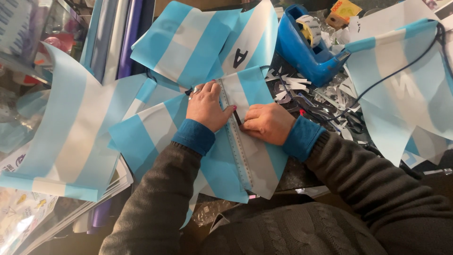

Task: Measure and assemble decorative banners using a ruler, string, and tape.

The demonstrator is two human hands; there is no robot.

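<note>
My left hand [205, 106] lies flat on a clear plastic ruler [237, 146] and presses it onto a light-blue and white striped paper pennant [257, 87]. My right hand [267, 123] is closed on a small dark tool [237, 117], its tip against the ruler's right edge. The ruler runs from the pennant's top toward my body. Both wrists show teal cuffs under dark grey sleeves. Whether the tool is a pen or a blade I cannot tell.
More striped pennants lie around: one at the left [71, 127], one with a black letter behind [207, 40], another on a black cord at the right [406, 85]. A blue tape dispenser [306, 45] stands behind. Paper scraps [295, 87] litter the dark surface. Rolled sheets [118, 38] lie back left.
</note>
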